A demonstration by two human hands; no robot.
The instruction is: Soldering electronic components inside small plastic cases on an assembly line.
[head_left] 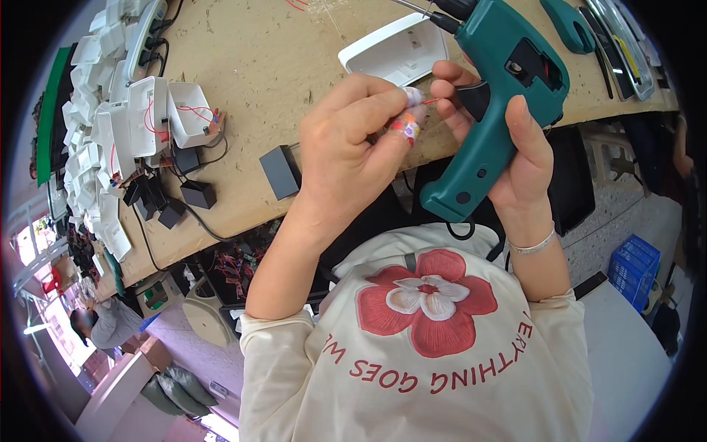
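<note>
My right hand is wrapped around the handle of a teal soldering gun, its fingers near the black trigger. The gun's thin metal tip points up and left over the table. My left hand is closed in a pinch, with patterned wraps on its thumb and a fingertip. From that pinch a thin red wire runs toward the fingers of my right hand; its other end is hidden. Just beyond the hands lies a white plastic housing, open side up. A black box sits left of my left wrist.
White housings are piled at the left, some with red wires. Near them are a power strip, black cables and small black boxes. A teal tool part and a tray lie far right. A blue crate stands below.
</note>
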